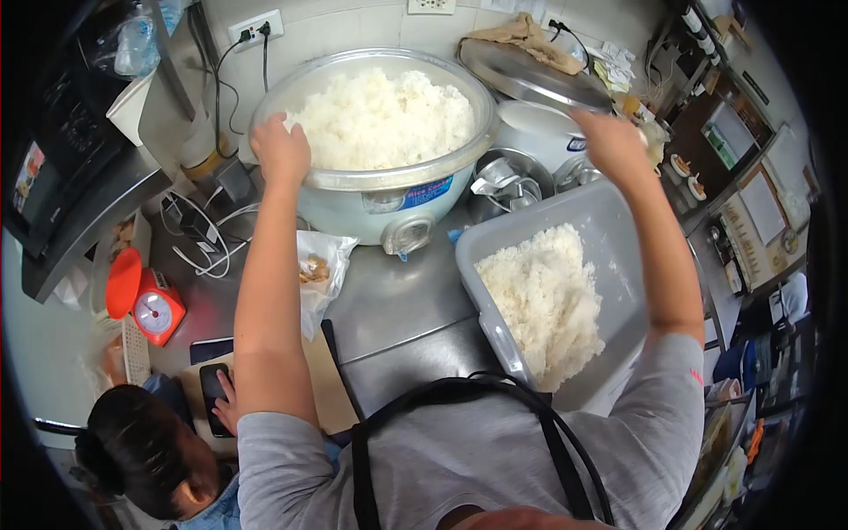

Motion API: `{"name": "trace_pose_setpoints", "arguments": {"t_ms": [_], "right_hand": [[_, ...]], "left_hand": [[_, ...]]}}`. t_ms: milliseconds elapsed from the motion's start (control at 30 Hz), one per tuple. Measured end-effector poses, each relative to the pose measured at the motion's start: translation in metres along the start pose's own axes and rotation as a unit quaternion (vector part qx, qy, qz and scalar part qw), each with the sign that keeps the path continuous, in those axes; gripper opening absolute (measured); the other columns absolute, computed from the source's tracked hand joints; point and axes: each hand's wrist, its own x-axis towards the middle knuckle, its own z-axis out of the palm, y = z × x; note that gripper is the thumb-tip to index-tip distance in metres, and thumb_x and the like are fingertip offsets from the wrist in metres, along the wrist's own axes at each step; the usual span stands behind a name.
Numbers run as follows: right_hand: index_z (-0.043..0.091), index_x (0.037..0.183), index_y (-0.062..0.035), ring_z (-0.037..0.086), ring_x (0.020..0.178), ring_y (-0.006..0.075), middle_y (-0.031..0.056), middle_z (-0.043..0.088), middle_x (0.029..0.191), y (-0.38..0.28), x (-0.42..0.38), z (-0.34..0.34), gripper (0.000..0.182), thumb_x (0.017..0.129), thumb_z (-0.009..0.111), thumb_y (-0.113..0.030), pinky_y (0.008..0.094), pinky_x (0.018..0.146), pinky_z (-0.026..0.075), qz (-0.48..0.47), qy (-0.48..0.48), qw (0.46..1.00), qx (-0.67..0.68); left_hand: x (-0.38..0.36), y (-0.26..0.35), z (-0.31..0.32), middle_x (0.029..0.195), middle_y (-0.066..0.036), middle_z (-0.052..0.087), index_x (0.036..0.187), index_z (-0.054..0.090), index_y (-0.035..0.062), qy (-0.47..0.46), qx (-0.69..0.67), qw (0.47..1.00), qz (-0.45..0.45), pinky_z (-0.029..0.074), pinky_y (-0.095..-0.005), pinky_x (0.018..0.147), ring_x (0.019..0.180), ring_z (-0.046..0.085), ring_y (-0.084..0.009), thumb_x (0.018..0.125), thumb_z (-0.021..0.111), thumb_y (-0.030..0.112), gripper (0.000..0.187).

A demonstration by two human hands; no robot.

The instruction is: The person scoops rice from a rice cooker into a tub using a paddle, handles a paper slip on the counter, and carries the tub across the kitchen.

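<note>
A large round rice cooker (336, 208) stands open at the top centre, heaped with white rice (389, 119). My left hand (281, 152) is at its left rim, the fingers curled over the edge. To the right of the cooker, my right hand (611, 141) is closed round the end of a pale, flat paddle (537, 119). Below that hand, a grey plastic tub (609, 212) holds another mound of rice (548, 300).
A metal lid (530, 75) with a brown cloth lies behind the paddle. Metal utensils sit in a pot (511, 181). At left are cables, a red scale (157, 311) and a co-worker (146, 450) with a hand on a phone (214, 397).
</note>
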Motion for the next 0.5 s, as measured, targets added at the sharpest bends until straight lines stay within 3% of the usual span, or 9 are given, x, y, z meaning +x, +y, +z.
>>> {"name": "trace_pose_setpoints", "arguments": {"t_ms": [133,200,300,367,500], "right_hand": [[0.061,0.091,-0.0109,0.062,0.075,0.0244,0.0092,0.063,0.081,-0.059,0.113,0.041,0.022,0.075,0.047,-0.014,0.0406,0.058,0.046,-0.044,0.000,0.997,-0.064],[0.060,0.090,-0.0112,0.062,0.071,0.0261,0.0066,0.063,0.081,-0.085,0.148,0.063,0.020,0.075,0.048,-0.013,0.0372,0.062,0.048,-0.045,-0.073,0.991,-0.104],[0.061,0.086,-0.0103,0.062,0.075,0.0254,0.0062,0.063,0.083,-0.101,0.177,0.109,0.017,0.075,0.048,-0.013,0.0366,0.064,0.048,-0.083,-0.128,0.976,-0.156],[0.061,0.086,-0.0095,0.061,0.079,0.0255,0.0081,0.063,0.085,-0.104,0.189,0.130,0.017,0.074,0.049,-0.013,0.0368,0.066,0.048,-0.127,-0.113,0.977,-0.130],[0.063,0.086,-0.0062,0.061,0.084,0.0234,0.0095,0.063,0.091,-0.100,0.190,0.121,0.020,0.073,0.049,-0.011,0.0342,0.069,0.049,-0.172,-0.186,0.958,-0.132]], "left_hand": [[-0.003,-0.002,-0.001,0.109,-0.019,0.045,0.106,0.049,0.0020,-0.024,0.010,1.000,0.003,0.031,-0.0385,0.092,0.106,0.038,-0.0339,0.077,0.052,0.016,0.032],[-0.005,0.000,-0.002,0.109,-0.017,0.045,0.105,0.050,0.0022,-0.014,-0.002,1.000,-0.005,0.031,-0.0376,0.091,0.106,0.038,-0.0327,0.077,0.052,0.015,0.031],[-0.007,0.002,-0.005,0.107,-0.016,0.046,0.104,0.051,0.0027,-0.001,-0.016,1.000,-0.008,0.032,-0.0368,0.090,0.105,0.038,-0.0318,0.077,0.052,0.014,0.030],[-0.004,0.003,-0.006,0.106,-0.016,0.046,0.103,0.051,0.0031,0.009,-0.022,1.000,-0.010,0.033,-0.0366,0.090,0.104,0.039,-0.0315,0.076,0.052,0.013,0.029],[-0.009,0.005,-0.006,0.105,-0.015,0.046,0.103,0.051,0.0038,0.019,-0.024,0.999,-0.019,0.034,-0.0364,0.088,0.103,0.039,-0.0312,0.076,0.052,0.012,0.028]]}}
